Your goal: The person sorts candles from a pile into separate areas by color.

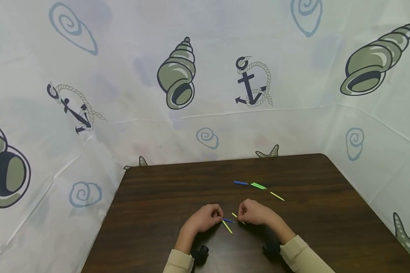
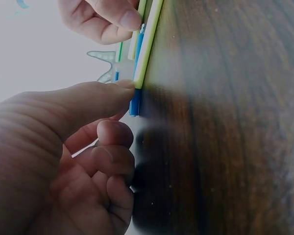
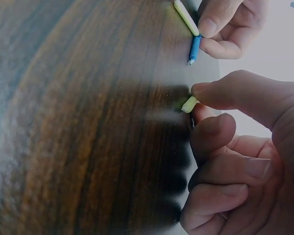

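Observation:
Near the middle of the table [image 1: 150, 212], my left hand [image 1: 205, 219] pinches a thin blue stick [image 1: 229, 220] between thumb and forefinger. A yellow stick [image 1: 227, 227] slants toward me from those same fingertips, its end meeting the blue one; the right wrist view shows the blue stick's [image 3: 194, 49] whitish, rough tip. To the right, my right hand [image 1: 255, 212] pinches another yellow stick [image 1: 234, 215] close to the tabletop. In the right wrist view only a short end of that yellow stick [image 3: 189, 105] juts out past the thumb; the fingers hide the rest.
Beyond my hands lie blue sticks [image 1: 240, 182], a small bunch of green sticks [image 1: 258, 185] and a single yellow stick [image 1: 277, 196]. A pale cloth [image 1: 218, 125] printed with shells and anchors hangs behind the table and along its sides.

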`<state>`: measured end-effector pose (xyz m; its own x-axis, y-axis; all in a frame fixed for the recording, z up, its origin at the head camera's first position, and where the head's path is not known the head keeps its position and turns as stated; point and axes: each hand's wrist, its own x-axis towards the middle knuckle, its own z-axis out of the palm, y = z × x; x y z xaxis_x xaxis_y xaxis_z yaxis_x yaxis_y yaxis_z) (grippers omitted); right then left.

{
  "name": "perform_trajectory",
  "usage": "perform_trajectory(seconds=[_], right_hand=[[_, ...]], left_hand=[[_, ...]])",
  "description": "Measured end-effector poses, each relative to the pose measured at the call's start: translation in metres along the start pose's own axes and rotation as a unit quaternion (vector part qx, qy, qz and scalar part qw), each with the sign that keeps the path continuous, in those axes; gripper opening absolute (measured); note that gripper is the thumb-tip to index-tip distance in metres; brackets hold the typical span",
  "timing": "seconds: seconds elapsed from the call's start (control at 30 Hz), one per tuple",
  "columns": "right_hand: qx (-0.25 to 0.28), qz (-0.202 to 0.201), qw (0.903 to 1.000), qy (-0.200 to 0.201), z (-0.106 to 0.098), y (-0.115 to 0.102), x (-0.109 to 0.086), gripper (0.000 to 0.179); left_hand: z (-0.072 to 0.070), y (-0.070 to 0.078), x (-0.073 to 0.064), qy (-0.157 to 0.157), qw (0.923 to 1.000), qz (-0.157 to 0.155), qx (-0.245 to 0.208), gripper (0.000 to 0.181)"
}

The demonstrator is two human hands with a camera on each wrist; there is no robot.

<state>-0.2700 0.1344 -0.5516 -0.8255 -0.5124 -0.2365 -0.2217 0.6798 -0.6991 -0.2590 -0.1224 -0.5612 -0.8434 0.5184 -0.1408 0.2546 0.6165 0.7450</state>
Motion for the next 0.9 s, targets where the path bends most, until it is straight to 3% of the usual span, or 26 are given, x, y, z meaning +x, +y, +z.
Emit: perform_trajectory(seconds=[0.23, 0.53, 0.73, 0.9], right_hand=[[-0.003, 0.005, 1.0, 0.003, 0.0, -0.002, 0.001, 0.015], [-0.085, 0.029, 0.9955, 0.031, 0.003, -0.015, -0.002, 0.017], [-0.126, 0.009, 0.992, 0.009, -0.003, -0.018, -0.001, 0.022], [-0.115, -0.009, 0.9931, -0.022, -0.013, -0.012, -0.003, 0.023]], left_hand=[[0.0, 0.0, 0.001, -0.001, 1.0, 0.002, 0.006, 0.008], [0.0, -0.005, 0.003, -0.002, 1.0, 0.005, 0.007, 0.006], [0.0, -0.005, 0.004, 0.005, 0.9999, 0.008, 0.012, 0.006], [0.001, -0.003, 0.001, 0.009, 0.9999, 0.01, 0.008, 0.007]])
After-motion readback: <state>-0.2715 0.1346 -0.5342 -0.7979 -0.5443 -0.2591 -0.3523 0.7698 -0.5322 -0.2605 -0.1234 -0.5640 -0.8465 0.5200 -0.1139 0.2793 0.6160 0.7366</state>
